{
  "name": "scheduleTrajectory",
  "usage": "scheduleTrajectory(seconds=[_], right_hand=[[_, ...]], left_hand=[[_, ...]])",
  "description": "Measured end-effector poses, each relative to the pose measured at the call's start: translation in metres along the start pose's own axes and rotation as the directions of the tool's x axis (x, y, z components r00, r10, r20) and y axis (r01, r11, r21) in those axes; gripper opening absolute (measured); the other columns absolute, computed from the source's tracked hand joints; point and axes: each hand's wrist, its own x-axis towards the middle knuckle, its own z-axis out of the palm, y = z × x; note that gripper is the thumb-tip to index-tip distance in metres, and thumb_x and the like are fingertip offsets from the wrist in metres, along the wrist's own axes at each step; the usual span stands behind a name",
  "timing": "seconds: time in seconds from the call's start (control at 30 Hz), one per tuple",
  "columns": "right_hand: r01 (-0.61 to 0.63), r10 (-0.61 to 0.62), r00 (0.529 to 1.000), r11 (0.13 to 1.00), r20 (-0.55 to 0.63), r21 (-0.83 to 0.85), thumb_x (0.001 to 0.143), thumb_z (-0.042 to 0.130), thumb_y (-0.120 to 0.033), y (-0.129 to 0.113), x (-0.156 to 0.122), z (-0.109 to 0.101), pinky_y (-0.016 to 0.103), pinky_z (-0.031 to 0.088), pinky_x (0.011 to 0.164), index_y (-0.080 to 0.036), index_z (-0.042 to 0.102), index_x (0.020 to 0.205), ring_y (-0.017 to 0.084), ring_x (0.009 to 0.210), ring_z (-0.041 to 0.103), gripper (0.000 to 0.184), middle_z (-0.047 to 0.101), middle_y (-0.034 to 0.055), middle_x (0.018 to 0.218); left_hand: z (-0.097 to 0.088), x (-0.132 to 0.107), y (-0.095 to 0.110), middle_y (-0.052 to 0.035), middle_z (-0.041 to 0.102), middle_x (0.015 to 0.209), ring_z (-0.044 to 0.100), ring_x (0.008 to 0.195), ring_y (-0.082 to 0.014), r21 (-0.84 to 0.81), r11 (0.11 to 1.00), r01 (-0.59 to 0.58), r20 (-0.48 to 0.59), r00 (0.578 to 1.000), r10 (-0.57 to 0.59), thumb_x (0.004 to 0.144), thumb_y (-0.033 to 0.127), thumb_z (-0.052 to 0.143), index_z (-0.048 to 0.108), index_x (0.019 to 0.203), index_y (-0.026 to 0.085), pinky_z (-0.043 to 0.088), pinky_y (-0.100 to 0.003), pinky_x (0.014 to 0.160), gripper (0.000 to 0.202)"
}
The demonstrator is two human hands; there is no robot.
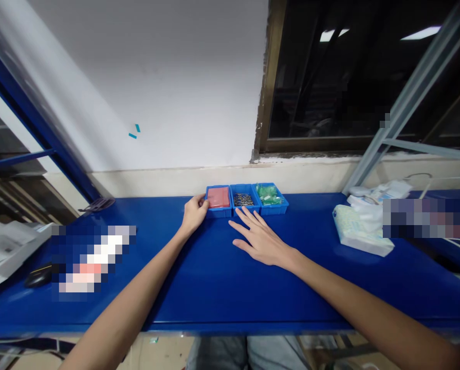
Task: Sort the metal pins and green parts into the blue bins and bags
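Observation:
Three small blue bins stand in a row at the back of the blue table [214, 277]. The left bin [218, 199] holds red pieces, the middle bin [244, 199] small dark metal parts, the right bin [271, 197] green pieces. My left hand [194, 213] grips the left bin's left edge, fingers curled on its rim. My right hand [257, 237] lies flat on the table with fingers spread, its fingertips just in front of the middle bin, holding nothing.
A white tissue pack [360, 232] and a heap of white bags [380, 198] lie at the right. A black mouse [39, 276] and a white device [6, 252] sit at the left. A dark cable coil [97, 205] lies near the wall.

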Motion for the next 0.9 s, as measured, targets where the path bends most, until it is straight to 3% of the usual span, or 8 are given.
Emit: scheduleTrajectory(seconds=[0.23,0.33,0.4,0.47,0.57,0.63,0.77,0.9], right_hand=[[0.054,-0.054,0.998,0.998,0.020,0.019,0.098,0.047,-0.055,-0.002,-0.001,-0.008,0.057,0.018,0.121,-0.024,0.035,0.155,0.031,0.153,0.008,0.065,0.019,0.0108,0.165],[0.118,-0.118,0.993,0.993,0.009,0.014,0.098,0.053,-0.044,-0.004,-0.001,-0.012,0.055,0.024,0.121,-0.025,0.029,0.157,0.031,0.153,0.007,0.066,0.018,0.0091,0.165],[0.154,-0.154,0.988,0.988,0.019,0.012,0.097,0.054,-0.038,-0.004,0.000,-0.015,0.055,0.026,0.120,-0.027,0.027,0.157,0.031,0.153,0.007,0.067,0.017,0.0068,0.166],[0.173,-0.173,0.984,0.985,0.043,0.013,0.097,0.055,-0.035,-0.003,0.000,-0.017,0.054,0.028,0.119,-0.029,0.023,0.158,0.031,0.153,0.007,0.069,0.016,0.0049,0.166],[0.172,-0.173,0.982,0.985,0.072,0.025,0.097,0.054,-0.036,0.000,0.000,-0.017,0.053,0.030,0.119,-0.030,0.020,0.159,0.030,0.153,0.009,0.070,0.016,0.0034,0.166],[0.160,-0.163,0.984,0.986,0.078,0.035,0.098,0.053,-0.038,0.002,0.000,-0.017,0.054,0.031,0.118,-0.030,0.022,0.158,0.030,0.153,0.011,0.069,0.018,0.0033,0.166],[0.139,-0.141,0.989,0.989,0.034,0.055,0.098,0.052,-0.040,0.002,-0.001,-0.020,0.053,0.032,0.117,-0.027,0.030,0.156,0.028,0.151,0.023,0.063,0.033,0.0061,0.161],[0.120,-0.113,0.991,0.987,-0.076,0.108,0.101,0.047,-0.039,-0.001,0.000,-0.025,0.047,0.042,0.111,-0.020,0.042,0.148,0.025,0.134,0.050,0.051,0.055,0.0120,0.143]], left_hand=[[-0.025,0.006,0.004,-0.0004,0.065,0.066,0.060,0.063,-0.0200,0.031,0.997,0.064,0.098,0.993,-0.067,0.074,0.027,0.054,0.065,0.122,0.013,0.048,-0.029,0.066,0.051],[-0.036,0.008,0.004,-0.0024,0.066,0.066,0.061,0.062,-0.0210,0.040,0.993,0.112,0.034,0.993,-0.113,0.081,0.035,0.051,0.069,0.112,0.015,0.048,-0.031,0.065,0.041],[-0.037,0.008,0.004,-0.0054,0.070,0.075,0.065,0.071,-0.0229,0.043,0.993,0.107,-0.058,0.993,-0.104,0.085,0.039,0.049,0.069,0.114,0.015,0.050,-0.033,0.073,0.042],[-0.031,0.008,0.002,-0.0100,0.073,0.098,0.069,0.088,-0.0248,0.014,0.998,0.068,-0.072,0.995,-0.067,0.087,0.042,0.051,0.064,0.126,0.015,0.050,-0.035,0.084,0.049],[-0.018,0.009,-0.004,-0.0164,0.060,0.137,0.063,0.117,-0.0280,-0.069,0.996,0.059,0.043,0.998,-0.056,0.088,0.047,0.055,0.052,0.141,0.013,0.045,-0.037,0.102,0.063],[-0.012,0.011,-0.007,-0.0180,0.054,0.144,0.057,0.127,-0.0291,-0.085,0.992,0.091,0.095,0.992,-0.083,0.088,0.051,0.056,0.052,0.141,0.012,0.040,-0.038,0.109,0.066],[-0.011,0.015,-0.009,-0.0160,0.065,0.131,0.061,0.120,-0.0286,-0.046,0.989,0.139,0.086,0.987,-0.134,0.090,0.051,0.050,0.065,0.125,0.013,0.044,-0.036,0.103,0.054],[-0.023,0.014,-0.001,-0.0108,0.074,0.083,0.068,0.085,-0.0284,0.047,0.985,0.167,0.157,0.973,-0.172,0.083,0.051,0.056,0.074,0.082,0.015,0.049,-0.034,0.077,0.040]])
